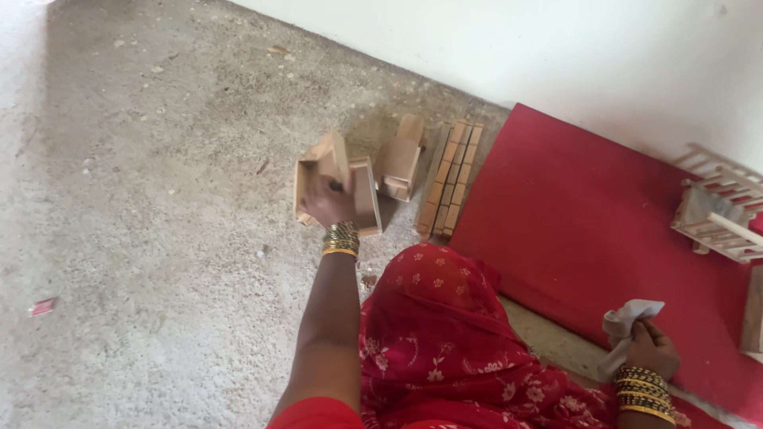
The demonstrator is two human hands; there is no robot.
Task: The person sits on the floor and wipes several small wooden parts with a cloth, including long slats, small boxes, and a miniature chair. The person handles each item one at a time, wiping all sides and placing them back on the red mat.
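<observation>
Two hands are at work over a rough, speckled concrete floor [143, 199]. Near the middle of the frame the left hand [327, 203] has its fingers closed around a pale wooden box piece [334, 179], flat-sided and open-framed, which stands tilted with its long axis running up the frame; the fingers sit at its lower middle. Just right of it lie a second wooden piece [401, 159] and a bundle of slats [449, 179] pointing toward the white wall [556, 48]. At lower right, on the smooth red mat [572, 214], the right hand [652, 345] clutches a crumpled grey cloth [628, 326].
</observation>
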